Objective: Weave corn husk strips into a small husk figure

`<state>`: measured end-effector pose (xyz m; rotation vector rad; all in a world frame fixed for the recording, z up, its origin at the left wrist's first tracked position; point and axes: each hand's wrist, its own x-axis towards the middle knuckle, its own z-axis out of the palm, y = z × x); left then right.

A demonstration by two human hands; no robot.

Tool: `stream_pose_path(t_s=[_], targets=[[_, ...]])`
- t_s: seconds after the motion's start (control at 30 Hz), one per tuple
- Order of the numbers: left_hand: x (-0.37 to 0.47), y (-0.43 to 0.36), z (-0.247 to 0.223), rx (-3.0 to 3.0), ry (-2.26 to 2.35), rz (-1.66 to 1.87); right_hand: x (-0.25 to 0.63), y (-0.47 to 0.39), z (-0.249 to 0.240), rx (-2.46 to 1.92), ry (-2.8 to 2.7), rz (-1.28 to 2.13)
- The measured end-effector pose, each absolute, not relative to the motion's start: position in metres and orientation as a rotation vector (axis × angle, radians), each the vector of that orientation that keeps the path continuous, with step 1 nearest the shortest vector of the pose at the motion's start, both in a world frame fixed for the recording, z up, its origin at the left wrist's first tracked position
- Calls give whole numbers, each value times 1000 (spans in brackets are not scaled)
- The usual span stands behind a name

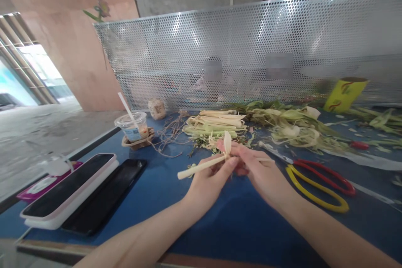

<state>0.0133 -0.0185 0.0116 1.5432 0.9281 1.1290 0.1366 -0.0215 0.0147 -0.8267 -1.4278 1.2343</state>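
Note:
Both hands meet over the middle of the blue table. My left hand [209, 182] is closed around a pale strip of corn husk [201, 167], rolled or folded, whose cut end sticks out to the left. My right hand [256, 165] pinches the same husk where a small leaf-shaped piece stands upright; a thin end pokes out past its knuckles. The fingertips partly hide the joint. Just beyond the hands lies a stack of flattened corn husks [216, 122], with small green scraps in front of it. Scissors [320, 180] with one red and one yellow handle rest right of my right hand.
A lidded plastic cup [133, 127] with a straw, a tangle of twine [171, 134] and two phones, one black [106, 197], are on the left. Loose husks [292, 123] and a yellow roll [345, 94] lie at the right. A perforated metal screen [245, 50] stands behind.

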Motion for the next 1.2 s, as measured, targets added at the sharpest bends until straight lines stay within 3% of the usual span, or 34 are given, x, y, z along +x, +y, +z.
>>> stream_pose_path(t_s=[0.17, 0.47, 0.77, 1.03, 1.2], targets=[[13, -12, 13, 1438, 921, 1193, 136, -28, 9, -951, -1794, 737], [12, -7, 7, 1309, 933, 1258, 131, -23, -11, -1096, -1934, 301], [7, 2, 11, 1169, 864, 1103, 130, -23, -8, -1207, -1976, 203], [-3, 5, 6, 1313, 731, 870, 169, -5, 5, -852, -2075, 535], [-4, 2, 7, 1402, 643, 783, 164, -11, 23, -1040, -2063, 210]])
